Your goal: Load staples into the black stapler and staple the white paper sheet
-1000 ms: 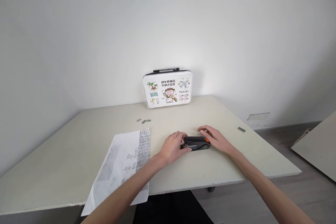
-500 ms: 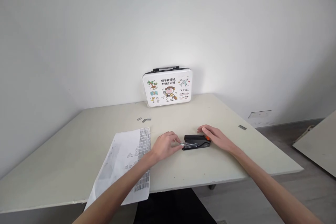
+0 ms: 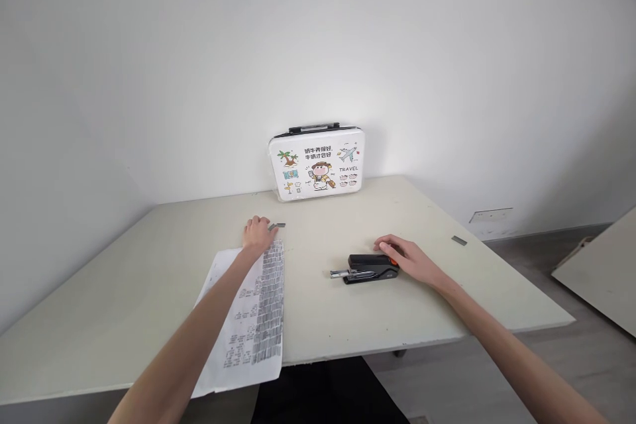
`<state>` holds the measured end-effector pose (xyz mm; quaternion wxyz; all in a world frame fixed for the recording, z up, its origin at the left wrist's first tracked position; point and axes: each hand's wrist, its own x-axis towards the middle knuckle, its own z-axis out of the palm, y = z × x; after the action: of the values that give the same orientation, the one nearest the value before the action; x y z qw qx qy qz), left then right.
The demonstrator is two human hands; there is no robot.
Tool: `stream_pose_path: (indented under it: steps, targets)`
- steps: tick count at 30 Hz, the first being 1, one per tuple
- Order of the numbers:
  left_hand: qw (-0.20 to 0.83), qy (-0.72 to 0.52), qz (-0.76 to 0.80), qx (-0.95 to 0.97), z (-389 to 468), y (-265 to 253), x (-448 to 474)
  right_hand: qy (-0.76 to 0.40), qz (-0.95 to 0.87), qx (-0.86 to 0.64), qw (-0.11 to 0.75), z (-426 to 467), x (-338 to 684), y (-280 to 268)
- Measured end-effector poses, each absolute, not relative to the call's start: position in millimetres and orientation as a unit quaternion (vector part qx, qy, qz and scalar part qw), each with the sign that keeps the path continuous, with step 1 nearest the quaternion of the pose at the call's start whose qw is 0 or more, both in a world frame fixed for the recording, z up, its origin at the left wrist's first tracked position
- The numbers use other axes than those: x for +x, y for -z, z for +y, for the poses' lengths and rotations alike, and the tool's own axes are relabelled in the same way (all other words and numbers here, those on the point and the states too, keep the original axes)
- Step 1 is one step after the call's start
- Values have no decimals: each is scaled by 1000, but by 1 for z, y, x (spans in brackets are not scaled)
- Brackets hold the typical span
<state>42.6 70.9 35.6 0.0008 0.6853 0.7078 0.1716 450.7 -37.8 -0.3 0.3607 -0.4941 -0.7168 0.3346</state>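
My left hand [image 3: 257, 233] is at the staple strips [image 3: 280, 225] beyond the top of the printed sheet [image 3: 233, 331]. Its thumb and forefinger are apart, with a grey strip showing between them; one strip is hidden by the fingers. A black stapler [image 3: 370, 267] lies on the table, its metal tray [image 3: 340, 273] sticking out to the left. My right hand [image 3: 405, 257] grips the stapler's rear end, by its orange part [image 3: 394, 258].
A white cartoon-printed case [image 3: 318, 164] with a black handle stands against the wall at the back of the table [image 3: 338, 318]. Another grey staple strip [image 3: 459, 240] lies near the table's right edge. A wall socket [image 3: 491, 215] is at right.
My left hand has left the stapler's tray and moved left and away from me to the staple strips. My right hand and the stapler stay put.
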Motion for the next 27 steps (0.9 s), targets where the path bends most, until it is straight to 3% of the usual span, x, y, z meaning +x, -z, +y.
stream_pose_path:
  steps: [8, 17, 22, 25, 27]
  targets:
    - [50, -201, 694, 689, 63, -46, 38, -329, -717, -493, 366, -36, 452, 2]
    - [222, -246, 466, 820, -19, -53, 118, -335, -718, -492, 361, -35, 452, 2]
    - [290, -243, 427, 821, -47, -49, 144, -329, -721, -493, 360, -33, 453, 4]
    - [280, -223, 428, 830, -51, -47, 147, -326, -721, -495, 361, -33, 453, 5]
    - [222, -209, 431, 849, -52, -45, 148, -327, -720, -495, 360, -33, 454, 5]
